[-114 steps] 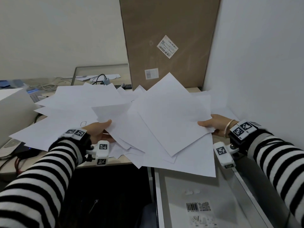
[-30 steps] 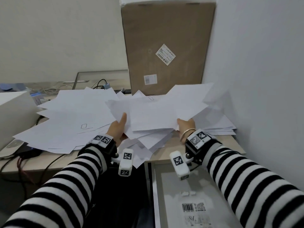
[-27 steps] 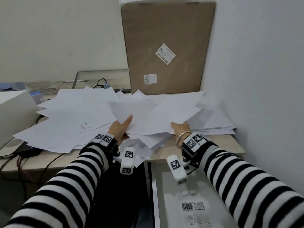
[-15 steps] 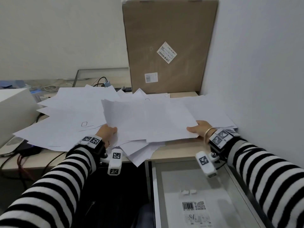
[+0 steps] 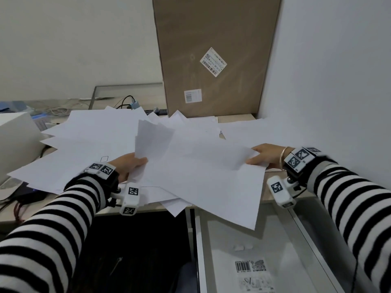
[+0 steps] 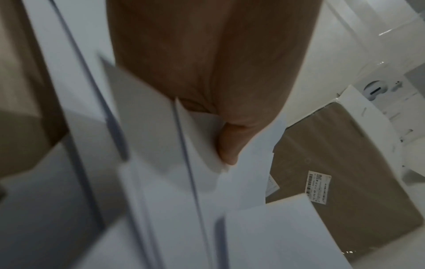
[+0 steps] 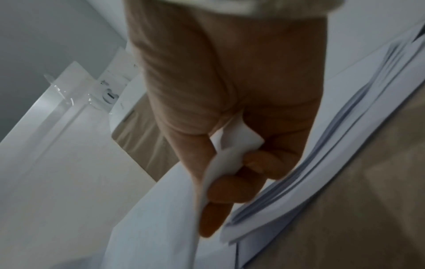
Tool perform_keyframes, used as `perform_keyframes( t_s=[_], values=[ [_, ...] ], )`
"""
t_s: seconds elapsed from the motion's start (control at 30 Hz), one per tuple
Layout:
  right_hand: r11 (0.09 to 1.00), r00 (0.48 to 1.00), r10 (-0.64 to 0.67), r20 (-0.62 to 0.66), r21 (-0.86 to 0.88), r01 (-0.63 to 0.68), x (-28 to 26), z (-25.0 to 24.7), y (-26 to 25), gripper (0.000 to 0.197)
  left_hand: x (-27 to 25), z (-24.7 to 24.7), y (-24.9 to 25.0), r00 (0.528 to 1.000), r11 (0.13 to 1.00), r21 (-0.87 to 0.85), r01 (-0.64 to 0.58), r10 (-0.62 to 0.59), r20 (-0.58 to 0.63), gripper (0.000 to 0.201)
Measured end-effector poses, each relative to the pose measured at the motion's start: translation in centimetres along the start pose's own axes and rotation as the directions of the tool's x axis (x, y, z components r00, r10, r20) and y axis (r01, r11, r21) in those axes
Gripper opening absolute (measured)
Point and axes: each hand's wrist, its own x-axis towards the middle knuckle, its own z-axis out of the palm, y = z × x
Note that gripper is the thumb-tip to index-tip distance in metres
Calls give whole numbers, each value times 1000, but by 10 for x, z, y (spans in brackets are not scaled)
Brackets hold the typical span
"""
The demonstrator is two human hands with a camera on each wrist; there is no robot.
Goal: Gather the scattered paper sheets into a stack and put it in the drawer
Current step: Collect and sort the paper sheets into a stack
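Both hands clamp the loose paper sheets: left hand pinches the left edge, right hand curls around the right edge. Bundle sits lifted over the desk, above the open drawer. Light, floppy, slippery, unaligned: sheets likely slide. Best held at opposite edges.

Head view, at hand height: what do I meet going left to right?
White box → loose sheets on the desk → left hand → held sheets → right hand → wall.
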Motion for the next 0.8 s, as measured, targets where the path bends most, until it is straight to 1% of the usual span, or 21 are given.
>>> perform_keyframes(
  t_s=[0.1, 0.2, 0.23, 0.27, 0.3, 0.37, 0.4, 0.43, 0.47, 0.5, 0.57, 0.6, 0.63, 0.67, 0.73, 0.8],
  values=[
    [995, 1000, -12, -19, -96, 10, 12, 9, -7, 28, 2, 6, 8, 999, 999, -29, -15, 16, 37, 30],
    [972, 992, -88, -90, -228, 66, 20, 18, -18, 30, 1, 11, 15, 993, 1000, 11, -22, 21, 115, 35],
    [969, 985, -120, -126, -230, 89, 23, 22, -20, 32, 1, 13, 16, 990, 999, 32, -26, 21, 141, 35],
    [975, 971, -150, -187, -188, 114, 27, 25, -21, 36, 1, 14, 16, 988, 998, 59, -36, 27, 150, 33],
    [985, 946, -163, -281, -102, 139, 30, 29, -21, 39, 4, 13, 14, 991, 995, 88, -53, 41, 130, 33],
    [977, 860, -121, -495, 92, 191, 36, 32, -19, 46, 8, 13, 12, 996, 986, 145, -85, 83, 20, 37],
    [967, 825, -80, -560, 157, 201, 37, 33, -18, 50, 10, 12, 11, 992, 983, 148, -106, 114, -48, 38],
    [962, 815, -40, -578, 197, 187, 36, 33, -18, 57, 9, 12, 11, 984, 985, 112, -132, 144, -107, 36],
    [961, 835, -14, -550, 224, 164, 35, 33, -17, 66, 8, 12, 11, 975, 985, 69, -157, 166, -147, 34],
    [957, 874, 0, -486, 254, 141, 31, 34, -18, 77, 7, 11, 12, 966, 982, 30, -184, 187, -177, 32],
    [944, 948, -5, -318, 312, 109, 22, 35, -20, 94, -1, 11, 17, 945, 965, -25, -260, 249, -213, 29],
    [936, 968, -21, -251, 336, 107, 18, 36, -21, 98, -6, 11, 21, 935, 953, -48, -298, 281, -217, 27],
    [926, 976, -36, -214, 361, 113, 15, 36, -22, 100, -11, 10, 25, 925, 939, -73, -337, 316, -212, 24],
    [911, 977, -48, -208, 392, 128, 14, 36, -25, 100, -16, 9, 29, 915, 923, -100, -371, 345, -208, 21],
    [863, 965, -66, -252, 471, 182, 11, 34, -33, 94, -26, 4, 40, 894, 893, -141, -427, 393, -215, 13],
    [795, 939, -84, -334, 545, 265, 7, 30, -42, 78, -35, -3, 49, 879, 871, -167, -462, 425, -216, 12]
  ],
)
